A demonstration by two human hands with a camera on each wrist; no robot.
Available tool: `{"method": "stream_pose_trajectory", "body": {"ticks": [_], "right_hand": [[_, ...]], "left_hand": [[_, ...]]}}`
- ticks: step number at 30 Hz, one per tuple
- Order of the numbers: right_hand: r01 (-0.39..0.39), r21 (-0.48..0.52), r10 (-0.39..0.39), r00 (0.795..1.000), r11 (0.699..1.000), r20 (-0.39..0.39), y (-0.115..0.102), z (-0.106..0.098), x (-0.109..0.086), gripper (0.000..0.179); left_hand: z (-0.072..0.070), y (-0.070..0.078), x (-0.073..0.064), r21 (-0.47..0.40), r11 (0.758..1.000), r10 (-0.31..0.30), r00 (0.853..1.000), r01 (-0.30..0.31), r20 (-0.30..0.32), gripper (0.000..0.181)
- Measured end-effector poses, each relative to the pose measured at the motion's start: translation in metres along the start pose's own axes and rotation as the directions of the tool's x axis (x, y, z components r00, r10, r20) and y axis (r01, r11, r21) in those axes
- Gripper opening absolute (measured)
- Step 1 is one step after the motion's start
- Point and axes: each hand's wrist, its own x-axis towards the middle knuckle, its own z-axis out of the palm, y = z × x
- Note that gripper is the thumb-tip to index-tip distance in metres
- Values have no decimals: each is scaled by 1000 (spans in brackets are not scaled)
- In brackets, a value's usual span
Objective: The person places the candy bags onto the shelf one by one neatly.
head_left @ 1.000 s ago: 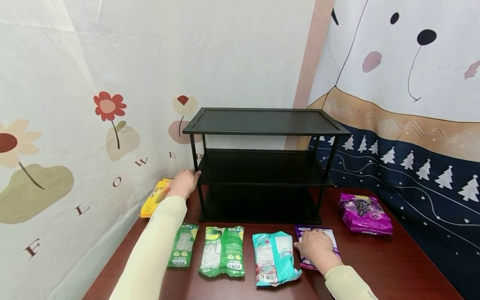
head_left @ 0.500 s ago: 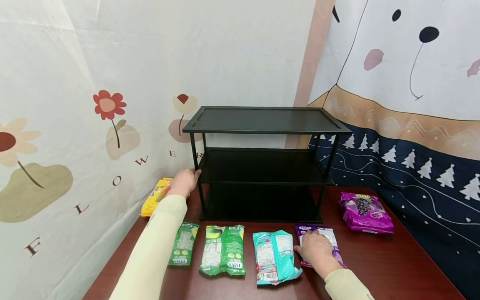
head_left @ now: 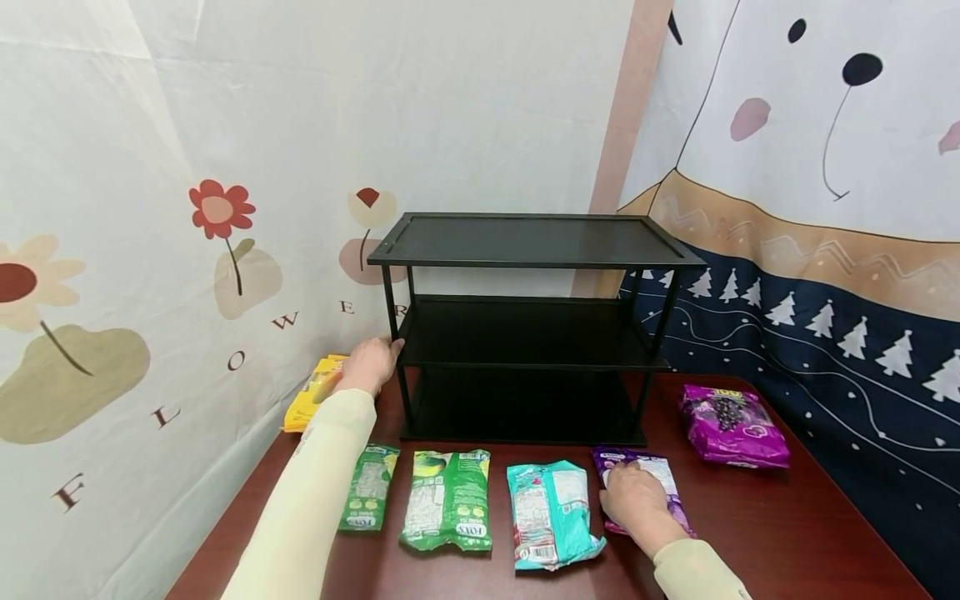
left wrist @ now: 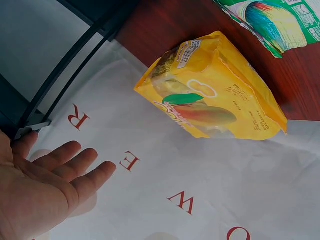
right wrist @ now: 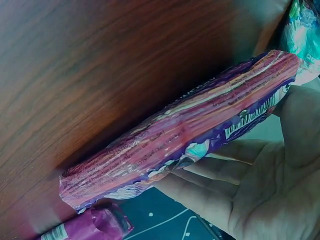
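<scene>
My left hand (head_left: 369,367) is at the left side of a black three-tier shelf rack (head_left: 525,367). Its thumb crosses the front left post, while in the left wrist view the index finger touches the rack's corner (left wrist: 32,127) and the other fingers extend loosely. A yellow bag with a mango picture (left wrist: 210,95) lies beside this hand. My right hand (head_left: 636,497) holds a purple candy bag (head_left: 667,477) flat on the table. The right wrist view shows the bag's pinkish end (right wrist: 185,130), with fingers reaching across its top and the thumb at one side; the fingertips are hidden.
Two green candy bags (head_left: 367,492) (head_left: 447,500) and a turquoise bag (head_left: 551,508) lie along the front of the brown table (head_left: 750,542). A magenta bag with a grape picture (head_left: 733,425) sits at the right. Printed fabric (head_left: 495,108) hangs behind.
The purple candy bag has turned slightly, its near end shifting right under my right hand. That thumb has drawn closer to the bag. My left hand stays at the rack.
</scene>
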Motion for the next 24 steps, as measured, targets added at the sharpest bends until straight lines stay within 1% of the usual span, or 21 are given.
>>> {"method": "stream_pose_trajectory", "body": {"ticks": [4,10,14,19,24], "right_hand": [[-4,45,4,1000,999,-3,2,-4,-1,33],[-17,88,17,1000,996,7,5,-6,-3,24],[-29,104,27,999,994,27,6,-8,-2,20],[-31,119,24,998,992,55,12,-12,-2,18],[-16,155,10,999,988,40,16,-17,-1,18]], "left_hand": [[-2,1,-1,-3,1000,-7,1000,7,3,36],[-2,1,-1,-7,1000,-14,1000,14,5,37],[0,-1,0,-3,1000,-8,1000,8,2,36],[1,-2,1,-2,1000,0,1000,0,5,36],[1,-2,1,2,1000,-7,1000,7,2,37]]}}
